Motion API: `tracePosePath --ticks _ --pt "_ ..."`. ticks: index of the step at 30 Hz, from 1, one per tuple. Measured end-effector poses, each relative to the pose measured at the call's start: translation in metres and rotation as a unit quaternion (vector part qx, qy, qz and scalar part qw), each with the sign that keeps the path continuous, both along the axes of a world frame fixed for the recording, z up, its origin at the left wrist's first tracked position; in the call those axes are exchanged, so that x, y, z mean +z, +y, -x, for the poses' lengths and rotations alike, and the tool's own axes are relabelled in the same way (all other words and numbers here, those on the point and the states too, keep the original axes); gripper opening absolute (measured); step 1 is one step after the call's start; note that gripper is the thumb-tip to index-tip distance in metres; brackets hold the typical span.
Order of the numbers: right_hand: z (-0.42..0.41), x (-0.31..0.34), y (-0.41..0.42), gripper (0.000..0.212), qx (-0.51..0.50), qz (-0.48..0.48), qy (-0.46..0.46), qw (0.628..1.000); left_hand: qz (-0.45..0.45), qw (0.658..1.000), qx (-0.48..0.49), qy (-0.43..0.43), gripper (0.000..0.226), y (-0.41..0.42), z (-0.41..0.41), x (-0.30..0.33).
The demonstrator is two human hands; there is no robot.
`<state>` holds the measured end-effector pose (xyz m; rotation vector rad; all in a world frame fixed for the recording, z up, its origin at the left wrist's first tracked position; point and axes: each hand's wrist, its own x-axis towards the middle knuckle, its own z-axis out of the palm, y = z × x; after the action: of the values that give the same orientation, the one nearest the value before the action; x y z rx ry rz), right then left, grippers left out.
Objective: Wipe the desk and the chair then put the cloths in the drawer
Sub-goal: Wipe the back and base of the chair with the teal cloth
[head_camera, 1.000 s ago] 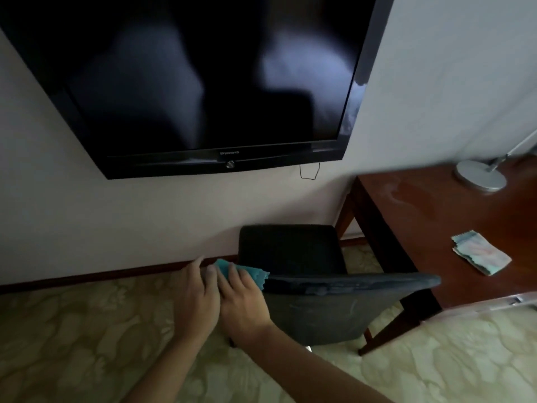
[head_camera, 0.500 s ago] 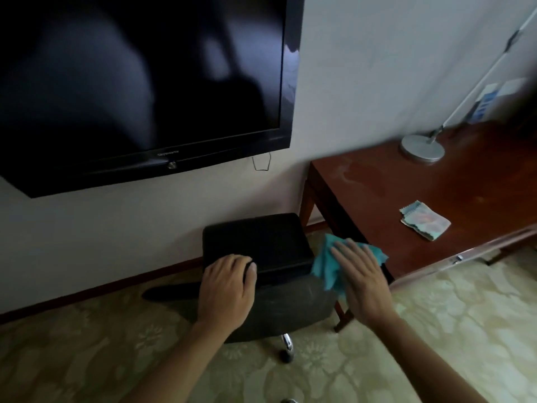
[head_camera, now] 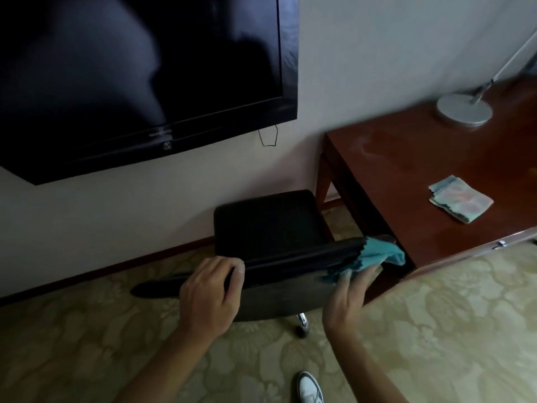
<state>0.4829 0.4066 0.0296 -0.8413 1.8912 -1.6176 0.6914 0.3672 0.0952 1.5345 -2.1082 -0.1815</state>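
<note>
Chair [head_camera: 267, 225] backrest running left-right, right hand [head_camera: 345, 298] pressing teal cloth [head_camera: 374, 254]

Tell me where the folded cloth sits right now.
In the head view, the folded cloth lies right of centre on the desk, nearer its front edge than the lamp base.

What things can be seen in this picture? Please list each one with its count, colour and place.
television: one, black, on the wall, upper left
cable loop: one, dark, below the television
desk: one, reddish-brown wood, right, against the wall
lamp base: one, silver, far end of the desk
folded cloth: one, pale and multicoloured, on the desk
chair: one, black, left of the desk
teal cloth: one, on the chair's backrest top, right end
carpet: beige, patterned, floor
shoe: one, white, bottom edge
left hand: grips the backrest top
right hand: presses the teal cloth
</note>
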Motion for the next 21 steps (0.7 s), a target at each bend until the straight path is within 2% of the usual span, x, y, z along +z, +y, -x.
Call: tracePosePath --ticks 4,6,9,11,13,15,17,21 --pt "-0.060 -0.020 0.017 0.069 0.103 -0.001 0.078 0.992 -0.051 0.998 -0.024 0.038 0.038 0.000 -0.007 0.005" --pt "-0.091 -0.020 0.016 0.071 0.112 -0.001 0.070 0.991 -0.085 0.991 -0.032 0.094 0.036 -0.002 -0.015 0.011" --pt "-0.120 -0.019 0.012 0.074 0.108 -0.004 0.085 0.991 -0.086 0.980 0.055 0.172 0.023 -0.009 -0.042 0.021" --pt "-0.140 -0.027 0.015 0.078 0.109 -0.004 0.106 0.988 -0.074 0.975 0.139 0.156 0.021 -0.017 -0.080 0.021" --pt "-0.175 -0.032 0.021 0.082 0.124 0.000 0.134 0.983 -0.135 0.966 0.182 0.124 0.027 -0.019 -0.128 0.015" --pt "-0.211 -0.040 0.023 0.080 0.136 0.012 0.192 0.972 -0.233 0.948 0.173 0.127 0.031 -0.019 -0.158 -0.001" --pt "-0.246 -0.051 0.017 0.078 0.137 0.011 0.251 0.958 -0.303 0.924 0.126 0.198 0.034 -0.013 -0.178 -0.018" --pt "-0.288 -0.071 0.006 0.058 0.134 -0.035 0.328 0.935 -0.341 0.891 0.073 0.292 0.034 -0.015 -0.202 -0.032"
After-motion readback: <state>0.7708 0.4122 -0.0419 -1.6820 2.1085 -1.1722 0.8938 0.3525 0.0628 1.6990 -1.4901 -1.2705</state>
